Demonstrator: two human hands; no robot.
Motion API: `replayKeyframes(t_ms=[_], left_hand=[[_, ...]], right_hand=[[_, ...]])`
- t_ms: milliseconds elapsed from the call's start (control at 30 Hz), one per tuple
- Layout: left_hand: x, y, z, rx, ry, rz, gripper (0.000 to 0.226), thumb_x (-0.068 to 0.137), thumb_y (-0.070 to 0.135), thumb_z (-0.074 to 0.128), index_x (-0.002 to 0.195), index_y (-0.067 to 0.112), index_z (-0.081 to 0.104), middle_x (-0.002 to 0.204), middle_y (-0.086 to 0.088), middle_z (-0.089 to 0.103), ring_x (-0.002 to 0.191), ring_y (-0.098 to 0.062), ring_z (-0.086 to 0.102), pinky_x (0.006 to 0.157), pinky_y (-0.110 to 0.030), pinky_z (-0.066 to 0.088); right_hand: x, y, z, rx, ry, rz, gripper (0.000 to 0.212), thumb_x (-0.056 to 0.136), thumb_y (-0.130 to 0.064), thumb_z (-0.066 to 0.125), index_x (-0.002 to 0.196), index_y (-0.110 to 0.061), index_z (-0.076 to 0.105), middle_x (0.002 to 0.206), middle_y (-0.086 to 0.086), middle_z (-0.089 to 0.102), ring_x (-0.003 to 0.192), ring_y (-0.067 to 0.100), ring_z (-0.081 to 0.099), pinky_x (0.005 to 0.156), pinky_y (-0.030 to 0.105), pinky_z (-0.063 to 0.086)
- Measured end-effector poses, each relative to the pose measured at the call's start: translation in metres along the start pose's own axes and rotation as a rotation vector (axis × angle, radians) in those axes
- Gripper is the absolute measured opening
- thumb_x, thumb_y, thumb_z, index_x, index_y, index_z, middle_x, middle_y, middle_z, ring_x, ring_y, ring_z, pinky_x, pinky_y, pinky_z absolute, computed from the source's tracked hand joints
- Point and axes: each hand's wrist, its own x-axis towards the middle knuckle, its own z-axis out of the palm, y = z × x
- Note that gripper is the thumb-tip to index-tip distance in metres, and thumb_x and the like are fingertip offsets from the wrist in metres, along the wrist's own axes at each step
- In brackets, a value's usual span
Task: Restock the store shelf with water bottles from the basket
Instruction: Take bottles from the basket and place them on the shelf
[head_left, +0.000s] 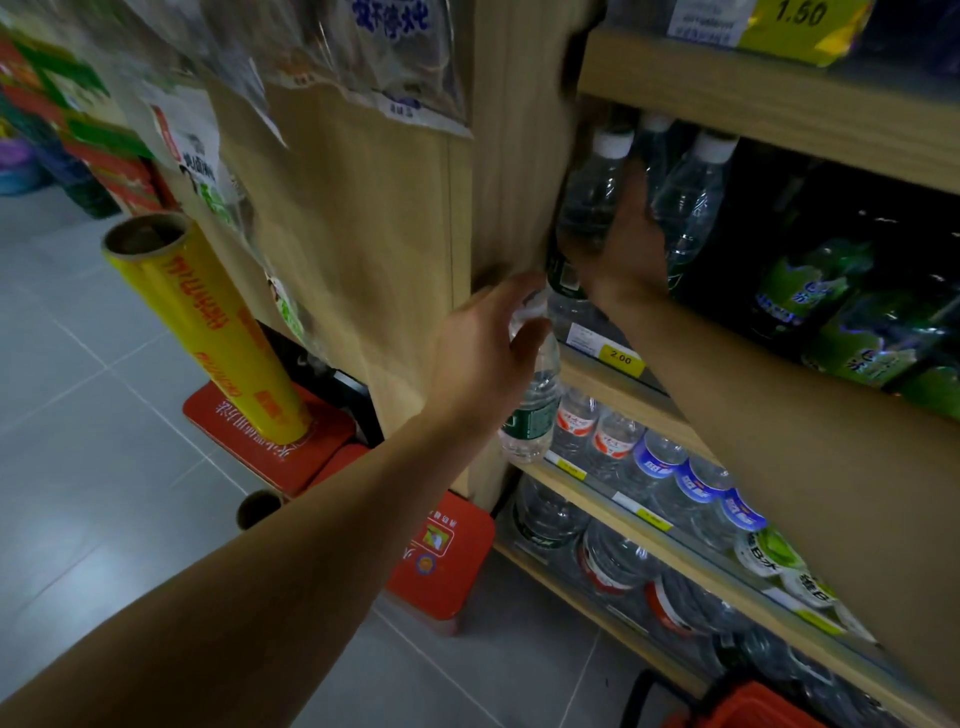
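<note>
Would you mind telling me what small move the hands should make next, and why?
Probably lift the bottle in the left hand onto the shelf. The right hand is already up among the standing bottles there, seemingly steadying them.

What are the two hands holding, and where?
Left hand grips a clear green-labelled plastic water bottle near its neck. Right hand touches shelf bottles; grip unclear.

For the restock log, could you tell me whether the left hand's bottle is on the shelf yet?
Not yet: the left hand holds the bottle in front of the shelf edge.
</note>
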Motion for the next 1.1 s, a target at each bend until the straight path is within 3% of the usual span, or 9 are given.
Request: replayKeyframes(t_ms=[133, 267, 367, 500, 700, 800, 900, 1000, 1100], left_hand=[[0.004, -0.002, 0.002, -0.004, -0.001, 0.01, 0.034, 0.088, 0.017, 0.068, 0.122, 0.017, 0.065, 0.11, -0.003, 0.071, 0.091, -0.008, 0.06, 0.071, 0.004, 0.031], [0.005, -0.005, 0.004, -0.013, -0.012, 0.011, 0.034, 0.089, 0.017, 0.068, 0.122, 0.016, 0.064, 0.111, -0.002, 0.07, 0.095, -0.012, 0.064, 0.076, -0.009, 0.042], [0.006, -0.007, 0.005, -0.039, -0.001, 0.027, 0.031, 0.087, 0.015, 0.068, 0.118, 0.014, 0.066, 0.106, -0.003, 0.071, 0.092, -0.014, 0.065, 0.075, -0.02, 0.048], [0.006, -0.008, 0.006, -0.043, 0.004, 0.034, 0.03, 0.087, 0.014, 0.068, 0.117, 0.014, 0.066, 0.104, -0.003, 0.071, 0.091, -0.014, 0.065, 0.074, -0.014, 0.044], [0.003, -0.005, 0.003, -0.041, 0.012, 0.004, 0.032, 0.086, 0.013, 0.069, 0.118, 0.015, 0.067, 0.108, -0.001, 0.071, 0.094, -0.007, 0.062, 0.075, 0.001, 0.036], [0.007, 0.002, -0.001, -0.023, 0.021, -0.009, 0.03, 0.086, 0.013, 0.068, 0.116, 0.015, 0.068, 0.105, 0.002, 0.071, 0.087, -0.001, 0.057, 0.072, 0.004, 0.034], [0.014, 0.011, -0.004, -0.051, 0.001, -0.031, 0.029, 0.087, 0.013, 0.067, 0.116, 0.016, 0.068, 0.099, 0.012, 0.065, 0.086, 0.002, 0.056, 0.071, 0.002, 0.038], [0.022, 0.023, -0.002, -0.157, -0.002, -0.038, 0.027, 0.087, 0.014, 0.065, 0.113, 0.016, 0.068, 0.096, 0.014, 0.062, 0.085, -0.003, 0.06, 0.074, -0.021, 0.052], [0.028, 0.039, 0.003, -0.169, -0.021, -0.018, 0.022, 0.089, 0.015, 0.063, 0.109, 0.013, 0.07, 0.092, 0.01, 0.064, 0.078, 0.002, 0.059, 0.067, -0.017, 0.048]], right_hand=[[0.001, 0.002, 0.0, -0.103, -0.016, -0.047, 0.098, 0.084, -0.031, 0.072, 0.155, -0.021, 0.006, 0.154, 0.018, 0.032, 0.123, 0.038, 0.053, 0.094, 0.043, 0.048], [-0.008, 0.002, 0.001, -0.118, 0.016, -0.127, 0.111, 0.077, -0.028, 0.079, 0.156, -0.015, 0.002, 0.161, 0.015, 0.006, 0.136, 0.04, 0.038, 0.097, 0.048, 0.047], [-0.018, 0.01, 0.006, -0.156, 0.034, -0.188, 0.107, 0.079, -0.024, 0.076, 0.156, -0.026, 0.002, 0.162, 0.013, 0.0, 0.132, 0.044, 0.043, 0.09, 0.052, 0.052], [-0.021, 0.016, 0.011, -0.192, 0.038, -0.13, 0.102, 0.084, 0.0, 0.062, 0.152, -0.043, -0.001, 0.163, 0.006, -0.005, 0.119, 0.043, 0.055, 0.073, 0.053, 0.057], [-0.031, 0.009, -0.005, -0.155, -0.022, -0.187, 0.09, 0.086, -0.021, 0.066, 0.155, -0.036, 0.01, 0.164, 0.009, -0.001, 0.119, 0.038, 0.057, 0.08, 0.041, 0.055], [-0.06, 0.014, -0.021, -0.033, 0.04, -0.155, 0.077, 0.085, -0.005, 0.056, 0.152, -0.03, 0.026, 0.162, 0.005, 0.013, 0.133, 0.025, 0.046, 0.085, 0.022, 0.045], [-0.105, 0.028, -0.033, 0.001, -0.05, -0.155, 0.071, 0.084, 0.003, 0.052, 0.148, -0.025, 0.038, 0.152, 0.006, 0.037, 0.127, 0.022, 0.05, 0.092, 0.021, 0.041], [-0.141, 0.042, -0.037, 0.1, -0.212, -0.142, 0.075, 0.083, -0.002, 0.059, 0.148, -0.03, 0.035, 0.145, 0.001, 0.048, 0.12, 0.02, 0.056, 0.086, 0.023, 0.046], [-0.161, 0.044, -0.041, 0.071, -0.309, -0.119, 0.093, 0.083, -0.023, 0.073, 0.153, -0.037, 0.014, 0.154, -0.002, 0.035, 0.129, 0.02, 0.049, 0.092, 0.026, 0.044]])
